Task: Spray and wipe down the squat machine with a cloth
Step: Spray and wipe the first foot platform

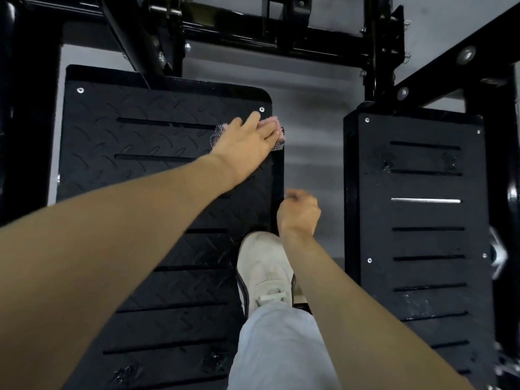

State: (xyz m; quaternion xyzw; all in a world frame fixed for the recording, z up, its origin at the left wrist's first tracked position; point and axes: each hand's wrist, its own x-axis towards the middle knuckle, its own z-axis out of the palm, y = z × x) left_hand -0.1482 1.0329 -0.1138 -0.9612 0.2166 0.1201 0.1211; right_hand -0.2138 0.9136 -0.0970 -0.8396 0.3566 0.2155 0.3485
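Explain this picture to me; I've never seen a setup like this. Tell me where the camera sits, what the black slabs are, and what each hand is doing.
The camera sits on a person's head and looks down, so both bare arms are the wearer's own. The black ridged slabs are the squat machine's foot plates: the left plate and the right plate, with grey floor between them and the black frame above. The left hand lies with straight fingers on a cloth, pressing it near the left plate's far right corner. The right hand is curled beside that plate's edge; whether it holds anything is hidden. A white shoe stands at the plate's near right edge.
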